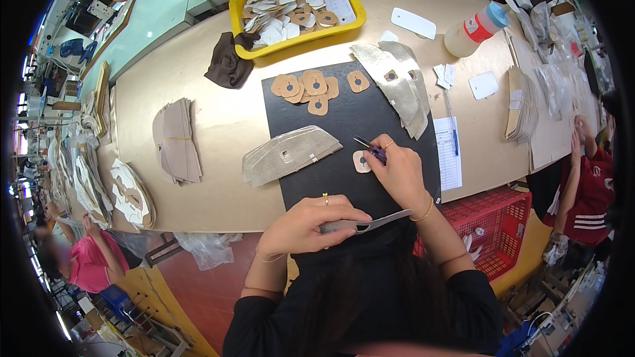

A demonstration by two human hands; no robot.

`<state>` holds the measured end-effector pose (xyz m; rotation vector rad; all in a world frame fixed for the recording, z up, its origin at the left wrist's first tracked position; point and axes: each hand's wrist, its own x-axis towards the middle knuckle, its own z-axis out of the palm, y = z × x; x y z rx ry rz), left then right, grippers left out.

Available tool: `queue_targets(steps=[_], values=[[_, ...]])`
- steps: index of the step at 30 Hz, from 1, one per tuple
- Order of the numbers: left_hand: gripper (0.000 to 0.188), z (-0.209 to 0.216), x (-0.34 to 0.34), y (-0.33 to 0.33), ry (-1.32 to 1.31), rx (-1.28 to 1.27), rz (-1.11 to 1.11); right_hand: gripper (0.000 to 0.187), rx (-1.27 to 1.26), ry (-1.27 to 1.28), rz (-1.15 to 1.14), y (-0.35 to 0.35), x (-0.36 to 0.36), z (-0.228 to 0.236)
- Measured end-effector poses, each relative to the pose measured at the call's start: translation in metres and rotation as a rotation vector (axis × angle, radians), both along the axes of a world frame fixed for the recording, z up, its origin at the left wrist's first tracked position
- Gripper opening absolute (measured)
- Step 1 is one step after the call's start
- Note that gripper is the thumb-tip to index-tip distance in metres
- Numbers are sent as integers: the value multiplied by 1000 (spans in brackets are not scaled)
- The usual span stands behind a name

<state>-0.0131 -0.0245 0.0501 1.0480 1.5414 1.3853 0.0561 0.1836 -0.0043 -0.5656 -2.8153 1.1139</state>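
My left hand (307, 223) pinches a curved grey panel (383, 219) with a small cut-out, at the table's near edge. The panel's other end reaches to my right wrist. In my right hand (403, 170) are small purple-handled thread snips (376, 151), blades pointing up and left. The fingertips of that hand are at a small pale patch (360, 161) with a slotted hole, lying on the black mat (284, 116). Left of it rests a stack of shiny gold panels (291, 153). More gold panels (397, 79) lie at the mat's far right, near a pile of tan patches (314, 86).
Behind the mat stands a yellow tray (360, 16) full of patches. A bottle (463, 36), a pen (455, 140) on a printed sheet and bundled panels (522, 106) lie rightward. Brown panels (175, 142) are leftward. A red crate (509, 225) stands below. Other people sit on both sides.
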Motion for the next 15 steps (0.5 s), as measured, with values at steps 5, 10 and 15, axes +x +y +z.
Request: queue_targets(steps=[5,10,15], values=[[27,-4,-1,-2,13,-18,19,25,-332,-96,-88,19,4,7],[23,-10,-3,6,-64,-82,74,33,-922,-32,3,42,19,9],[25,-17,0,16,-338,-246,256,43,-827,-121,135,54,30,8]])
